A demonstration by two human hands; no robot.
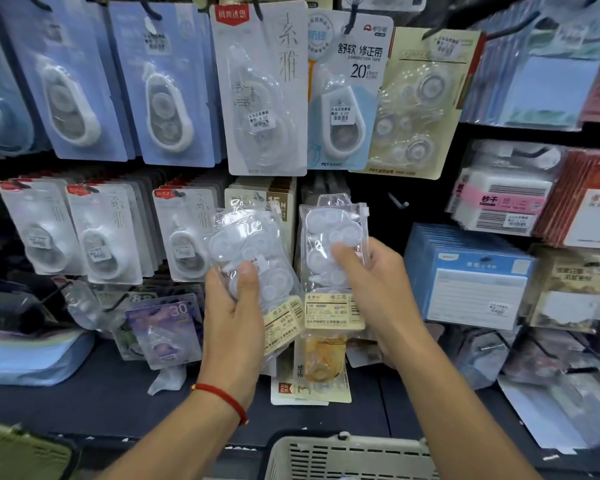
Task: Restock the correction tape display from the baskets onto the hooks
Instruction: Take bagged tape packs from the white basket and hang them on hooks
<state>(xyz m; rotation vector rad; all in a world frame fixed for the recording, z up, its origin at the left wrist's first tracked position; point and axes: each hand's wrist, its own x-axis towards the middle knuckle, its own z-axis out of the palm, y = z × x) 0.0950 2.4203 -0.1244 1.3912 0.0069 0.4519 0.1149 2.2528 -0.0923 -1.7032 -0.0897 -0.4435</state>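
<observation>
Basket: nearest, below both hands; contents hidden.
Display: above basket, many hooks already full.
Left hand: fingers closed around one tape pack.
Right hand: grips second pack, just below empty hook.
Progress: I judge both packs not yet hung.

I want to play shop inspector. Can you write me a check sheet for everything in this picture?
Surface: dark shelf under a hook wall, with loose packs lying on it.
Job's things: two clear refill packs; left pack tilted, right pack upright. Pale basket at bottom edge. Bare hook beside the right pack.
Clutter: purple 30 pack leaning on the shelf.
Grip: left hand holds the left pack; right hand holds the right pack.
Cables: nothing seen.
Surroundings: hanging blue carded tapes, blue notepads.
</observation>
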